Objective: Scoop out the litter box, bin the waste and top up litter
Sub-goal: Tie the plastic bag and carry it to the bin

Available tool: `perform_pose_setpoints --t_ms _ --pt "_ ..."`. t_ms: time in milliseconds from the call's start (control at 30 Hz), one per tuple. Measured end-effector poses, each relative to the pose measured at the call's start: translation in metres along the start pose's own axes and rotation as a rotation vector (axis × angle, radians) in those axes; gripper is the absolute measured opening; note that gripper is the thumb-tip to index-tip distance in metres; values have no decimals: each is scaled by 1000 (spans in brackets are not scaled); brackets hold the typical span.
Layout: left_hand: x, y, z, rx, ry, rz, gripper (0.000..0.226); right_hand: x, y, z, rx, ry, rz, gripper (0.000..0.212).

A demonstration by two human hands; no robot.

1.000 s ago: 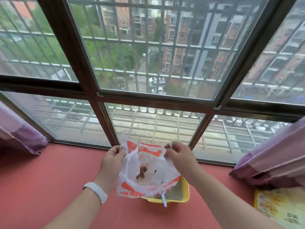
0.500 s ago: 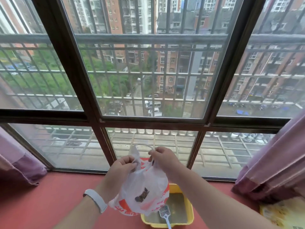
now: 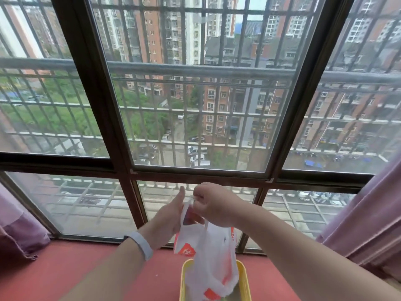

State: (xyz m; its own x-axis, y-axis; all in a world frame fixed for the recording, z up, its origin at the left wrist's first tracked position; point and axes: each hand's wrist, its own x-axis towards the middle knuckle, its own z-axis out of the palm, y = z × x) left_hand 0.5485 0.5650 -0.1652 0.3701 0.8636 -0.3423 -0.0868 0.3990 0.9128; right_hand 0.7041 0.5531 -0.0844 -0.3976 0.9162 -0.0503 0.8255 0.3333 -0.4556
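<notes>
Both hands gather a limp, light plastic bag (image 3: 208, 263) by its handles — right hand (image 3: 213, 206) fingers pinching, left hand (image 3: 171, 213) fingers straighter against it — above the yellow litter box (image 3: 183, 279).

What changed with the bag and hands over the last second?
The bag went from held wide open to gathered shut: both hands came together and rose. The right hand now pinches the handles at the top, and the left hand lies flat against the bag's neck with fingers straight. The waste no longer shows. The bag still hangs over the yellow litter box on the red floor.
</notes>
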Motion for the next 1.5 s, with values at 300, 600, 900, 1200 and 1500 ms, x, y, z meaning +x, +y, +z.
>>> perform_pose_setpoints --t_ms 300,600,900,1200,1500 --pt "25 25 39 -95 -209 -97 29 -11 34 12 -255 -23 -221 21" --pt "44 33 42 139 137 -110 20 -21 50 7 162 159 140 36" --pt "28 45 37 239 -35 143 20 -8 26 -12 1000 56 271 15" --pt "-3 65 31 117 -74 185 45 19 18 -21 1509 297 329 16" --pt "-25 101 27 800 -236 83 27 34 5 -30 1227 376 102 21"
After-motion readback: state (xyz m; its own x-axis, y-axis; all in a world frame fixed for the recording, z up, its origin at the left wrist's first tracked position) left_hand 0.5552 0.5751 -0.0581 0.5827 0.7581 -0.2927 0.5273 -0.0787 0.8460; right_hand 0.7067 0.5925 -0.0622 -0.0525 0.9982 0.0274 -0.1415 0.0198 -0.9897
